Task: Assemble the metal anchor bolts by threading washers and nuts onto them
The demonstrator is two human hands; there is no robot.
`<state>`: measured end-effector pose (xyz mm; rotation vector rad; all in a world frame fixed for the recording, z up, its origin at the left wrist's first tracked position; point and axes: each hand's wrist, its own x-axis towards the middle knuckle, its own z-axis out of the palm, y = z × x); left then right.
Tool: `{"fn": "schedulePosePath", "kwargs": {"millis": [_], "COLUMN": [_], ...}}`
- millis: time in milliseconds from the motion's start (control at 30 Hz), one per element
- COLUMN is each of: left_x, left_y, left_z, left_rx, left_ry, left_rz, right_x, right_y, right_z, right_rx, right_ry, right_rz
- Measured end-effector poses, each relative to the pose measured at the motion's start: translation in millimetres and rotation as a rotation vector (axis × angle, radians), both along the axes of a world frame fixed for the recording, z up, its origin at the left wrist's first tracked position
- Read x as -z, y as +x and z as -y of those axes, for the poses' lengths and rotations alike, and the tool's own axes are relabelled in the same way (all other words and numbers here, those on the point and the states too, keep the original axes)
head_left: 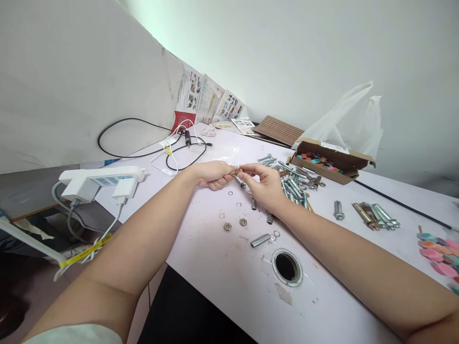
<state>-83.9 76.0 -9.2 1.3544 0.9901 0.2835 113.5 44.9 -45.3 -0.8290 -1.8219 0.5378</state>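
Observation:
My left hand (pixel 212 174) and my right hand (pixel 264 185) meet above the white table (pixel 229 282), both pinched on one metal expansion bolt (pixel 239 179). The left fingers grip its brass-coloured end, the right fingers hold the silver shaft. Just below the hands lie loose washers (pixel 230 193), two nuts (pixel 235 224) and short metal sleeves (pixel 260 240). A pile of more bolts (pixel 294 184) lies right behind my right hand.
A round cable hole (pixel 287 267) is in the table near me. A cardboard box (pixel 332 165) of coloured pieces stands behind the bolt pile, assembled bolts (pixel 375 215) to the right. A power strip (pixel 100 179) with cables sits at left.

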Motion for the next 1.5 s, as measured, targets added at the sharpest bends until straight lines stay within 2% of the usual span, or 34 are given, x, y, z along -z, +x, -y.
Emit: {"fn": "schedulePosePath", "kwargs": {"millis": [133,333,433,600,733,900,1000,1067,1167,1267,1367,1500], "left_x": [-1.6,-4.5,-5.0,-10.6,-13.8,-12.2,-14.4,-15.9,-15.6,-14.3,-15.3,-18.8], "left_y": [1,3,2,3,4,8,11,11,7,4,2,2], "left_z": [3,5,4,8,11,13,15,17,15,13,12,15], "left_rx": [-0.008,-0.022,0.002,0.012,-0.006,0.012,0.024,0.035,0.041,0.030,0.022,-0.001], "left_ry": [0.041,0.199,0.236,0.286,0.237,0.267,0.300,0.303,0.302,0.323,0.337,0.350], "left_rz": [-0.015,-0.053,-0.070,-0.120,-0.082,-0.080,-0.114,-0.122,-0.108,-0.098,-0.077,-0.108], "right_x": [-3.5,-9.9,-7.5,-1.5,-3.4,-7.2,-9.7,-11.3,-12.7,-13.1,-13.8,-13.5], "right_y": [1,4,5,6,6,5,7,8,9,8,8,10], "right_z": [1,2,2,1,3,6,8,9,10,10,11,13], "right_rx": [-0.017,0.117,0.066,-0.004,-0.028,0.132,0.130,0.097,0.030,0.002,0.005,-0.005], "right_ry": [-0.042,-0.038,-0.038,0.190,0.317,0.164,0.070,0.027,0.090,0.175,0.106,0.095], "right_rz": [0.031,0.237,0.198,0.205,0.233,0.319,0.395,0.361,0.260,0.337,0.444,0.297]}}
